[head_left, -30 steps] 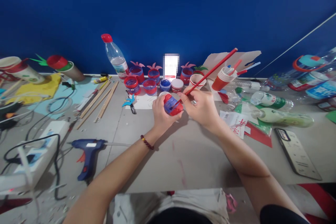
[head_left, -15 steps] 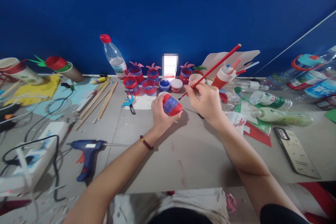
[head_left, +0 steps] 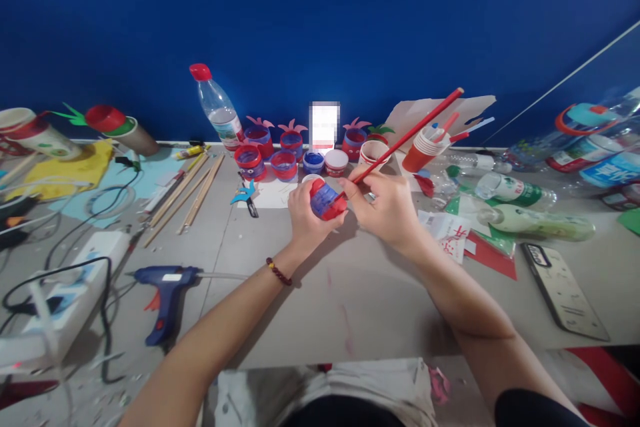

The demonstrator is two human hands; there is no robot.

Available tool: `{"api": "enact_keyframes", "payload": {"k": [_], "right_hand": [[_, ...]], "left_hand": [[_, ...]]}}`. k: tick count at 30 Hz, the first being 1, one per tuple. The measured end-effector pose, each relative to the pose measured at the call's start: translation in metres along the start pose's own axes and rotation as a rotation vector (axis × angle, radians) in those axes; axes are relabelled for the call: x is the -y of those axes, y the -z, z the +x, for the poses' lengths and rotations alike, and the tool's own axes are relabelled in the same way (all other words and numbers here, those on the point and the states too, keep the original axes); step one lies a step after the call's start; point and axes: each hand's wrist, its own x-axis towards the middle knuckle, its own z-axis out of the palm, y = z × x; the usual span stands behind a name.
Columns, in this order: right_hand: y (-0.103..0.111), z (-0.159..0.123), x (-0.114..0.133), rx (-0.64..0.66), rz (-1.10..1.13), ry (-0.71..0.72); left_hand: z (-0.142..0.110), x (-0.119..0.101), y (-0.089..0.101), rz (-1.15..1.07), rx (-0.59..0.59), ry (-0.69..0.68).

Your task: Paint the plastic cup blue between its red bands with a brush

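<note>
My left hand is wrapped round a small cup painted red and blue, tilted just above the table. Between the thumb and fingers of my right hand is a long red paintbrush; its tip meets the painted side of the cup. Just beyond stand an open jar of blue paint and a jar with a pale lid. A paper cup is behind my right hand. Several similar red and blue cups, such as one to the left, stand around the jars.
A blue hot glue gun and a white power strip with cables lie at left, near wooden sticks. A tall plastic bottle stands behind. Several bottles and a phone lie at right. A blue wall closes the back.
My right hand has moved left and slightly down, bringing the brush tip from beside the cup onto its side. My left hand and the cup stay in place.
</note>
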Motion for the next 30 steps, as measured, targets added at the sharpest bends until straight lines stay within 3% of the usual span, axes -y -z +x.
{"api": "enact_keyframes", "payload": {"k": [9, 18, 25, 30], "right_hand": [[-0.003, 0.001, -0.001, 0.043, 0.073, -0.074], [0.0, 0.007, -0.009, -0.019, 0.021, -0.138], [0.001, 0.011, -0.019, -0.097, -0.088, -0.109], [0.0, 0.01, -0.023, -0.07, -0.103, -0.11]], "left_hand": [[0.0, 0.0, 0.002, -0.005, 0.011, 0.01], [0.0, 0.0, 0.0, 0.013, -0.004, -0.003], [0.002, -0.005, 0.004, 0.0, 0.023, 0.043], [0.002, -0.005, 0.005, 0.003, 0.037, 0.056]]}}
